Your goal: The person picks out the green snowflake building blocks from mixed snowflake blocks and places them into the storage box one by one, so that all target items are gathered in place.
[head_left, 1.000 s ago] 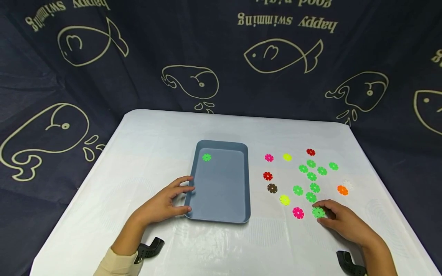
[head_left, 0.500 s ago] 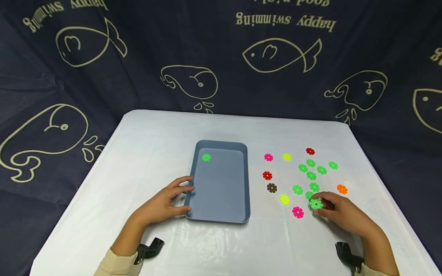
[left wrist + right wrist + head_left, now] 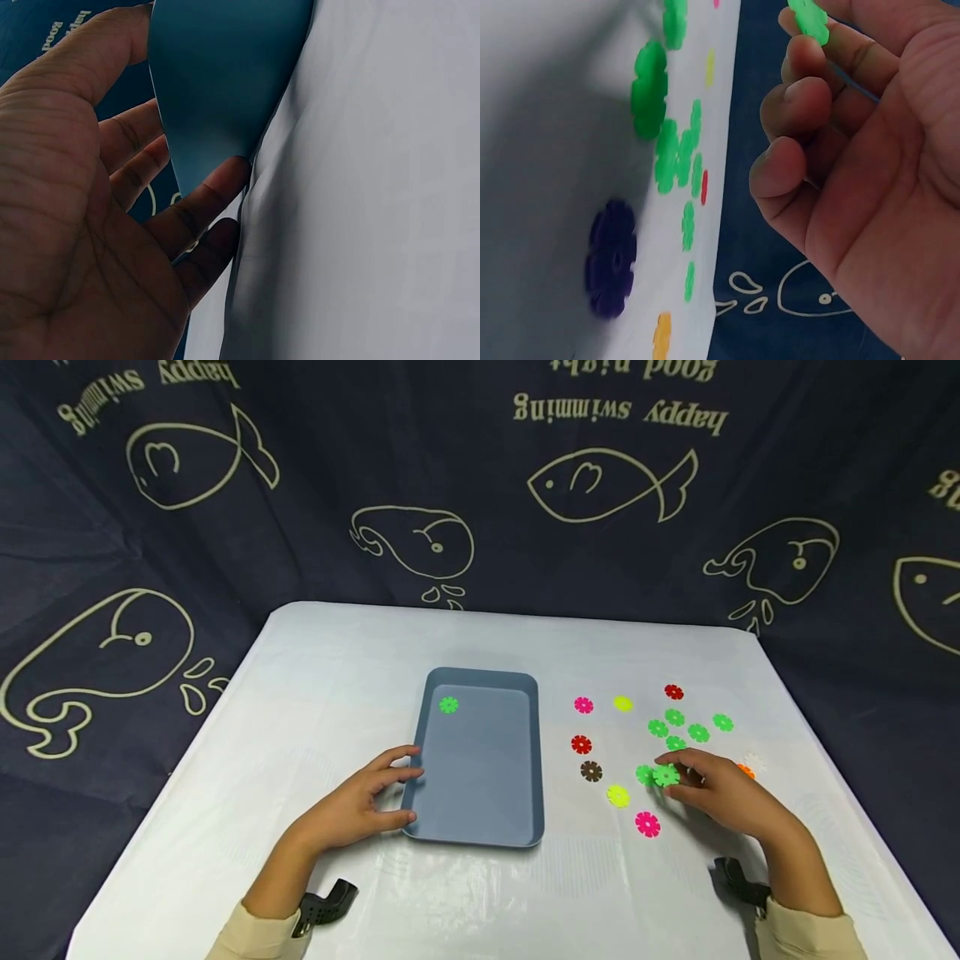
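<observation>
A grey-blue tray [image 3: 474,760] lies on the table, with one green notched plastic disc [image 3: 448,705] in its far left corner. My left hand [image 3: 356,802] rests at the tray's left side, fingers spread and loosely bent. In the left wrist view its fingertips reach the tray's outer wall [image 3: 217,90]. Above the scattered discs, my right hand [image 3: 723,789] pinches another green notched disc [image 3: 666,776] between thumb and fingertips. That held disc [image 3: 810,21] shows at the top of the right wrist view, with the other fingers curled below it.
Right of the tray lie several loose discs: pink [image 3: 647,824], yellow [image 3: 618,796], brown [image 3: 592,771], red [image 3: 581,744] and a green group [image 3: 698,732]. An orange disc [image 3: 746,771] is partly behind my right hand. A dark purple disc [image 3: 613,259] appears in the right wrist view.
My right hand has lifted the green disc and carried it away from me and leftward, over other green discs. The left hand and tray have stayed in place.
</observation>
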